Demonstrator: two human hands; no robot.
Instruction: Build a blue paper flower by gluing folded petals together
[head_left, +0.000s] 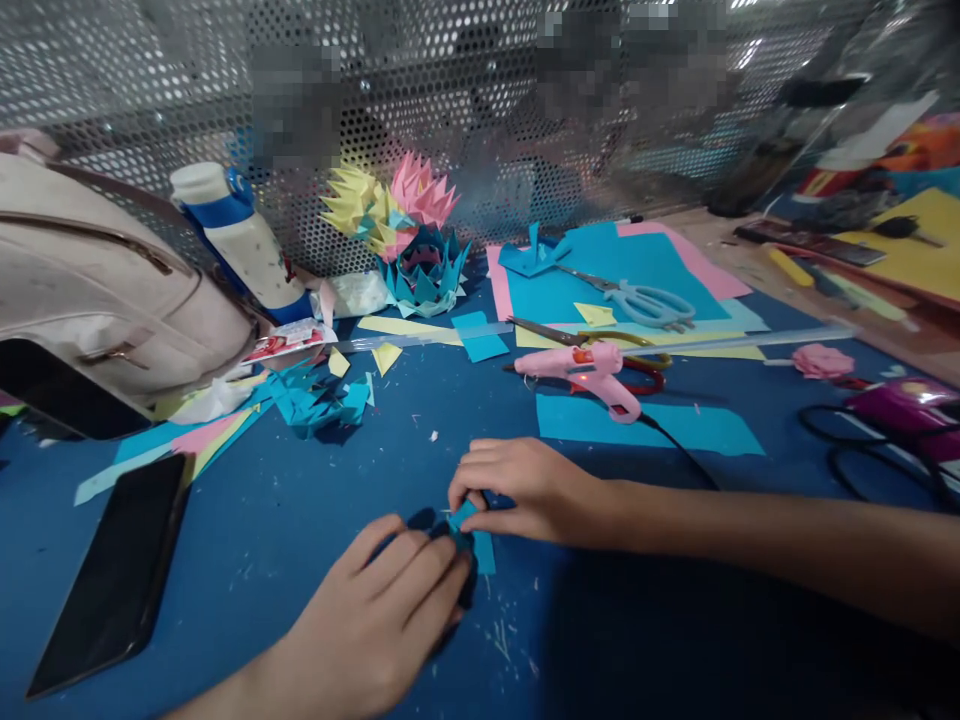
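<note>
A small piece of blue paper [464, 513] lies between my two hands, low over the blue tabletop. My right hand [529, 490] pinches it between thumb and fingers. My left hand [401, 600] is curled at the paper's near left side; its fingertips are mostly hidden, but they press against the same piece. A flat end of blue paper [484, 553] shows just below, and I cannot tell whether it belongs to that piece. Beyond my hands lies a pink glue gun [577, 365] with a lit orange spot. Folded blue paper pieces [315, 400] form a pile to the left.
Paper flowers in yellow, pink and blue [426, 275] stand by the perforated metal panel. Light-blue scissors [649, 303] rest on paper sheets [675, 270]. A phone [112, 575], backpack [97, 260] and bottle [244, 240] occupy the left; a black cable [877, 470] loops at right.
</note>
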